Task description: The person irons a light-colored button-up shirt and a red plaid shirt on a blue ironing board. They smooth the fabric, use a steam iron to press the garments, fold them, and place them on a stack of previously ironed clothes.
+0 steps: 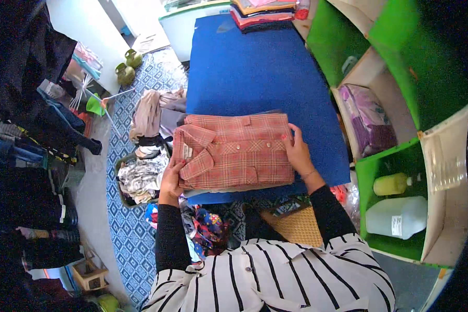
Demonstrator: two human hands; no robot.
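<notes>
A folded pink plaid shirt [239, 156], with collar and buttons showing, lies on top of other folded clothes at the near end of a blue table [255, 67]. At its collar end, my left hand [171, 179] grips the lower left edge, thumb on the cloth. Across from it my right hand [298, 153] clasps the right edge, and some of its fingers are hidden by the cloth. Edges of a grey garment peek out beneath the shirt. How many pieces lie in the stack is hidden.
A stack of folded clothes [262, 18] stands at the table's far end. Heaped clothes [158, 112] and a filled basket [124, 190] sit left of the table on a blue patterned mat [120, 223]. Green shelves [395, 203] with bottles and a purple bundle [366, 119] line the right.
</notes>
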